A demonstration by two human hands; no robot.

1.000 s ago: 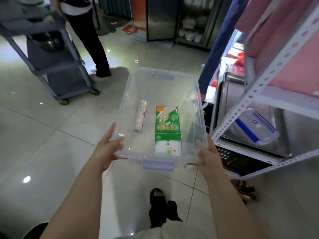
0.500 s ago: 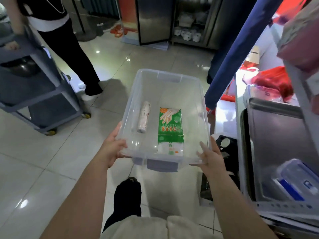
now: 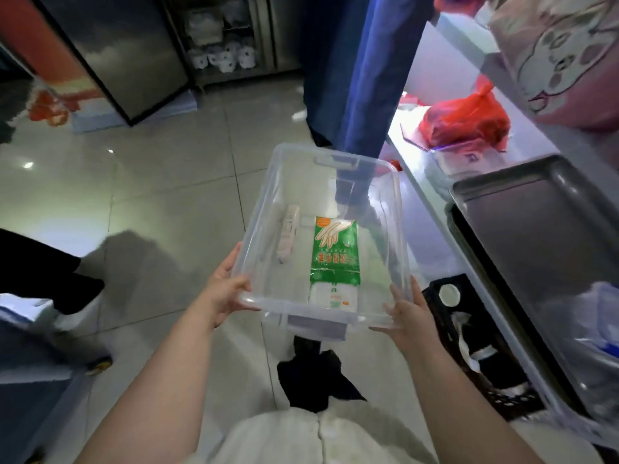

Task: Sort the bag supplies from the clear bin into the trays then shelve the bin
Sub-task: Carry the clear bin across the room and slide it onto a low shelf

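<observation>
I carry a clear plastic bin [image 3: 395, 229] in the air over the tiled floor. My left hand [image 3: 224, 293] grips its near left corner and my right hand [image 3: 407, 313] grips its near right corner. Inside lie a green and white pack of disposable gloves [image 3: 335, 259] and, to its left, a pale roll of bags [image 3: 288, 234]. A metal tray [image 3: 536, 222] sits on the counter to the right of the bin.
A red plastic bag [image 3: 465, 117] lies on the white counter at the right. A blue post [image 3: 365, 72] stands beyond the bin. Another person's dark legs [image 3: 43, 272] and a grey cart [image 3: 30, 380] are at the left. Steel cabinets [image 3: 134, 51] stand behind.
I have turned right and moved forward with the bin. The shelf frame has left the view, and the counter with the tray and red bag now shows. The cart and person slid left.
</observation>
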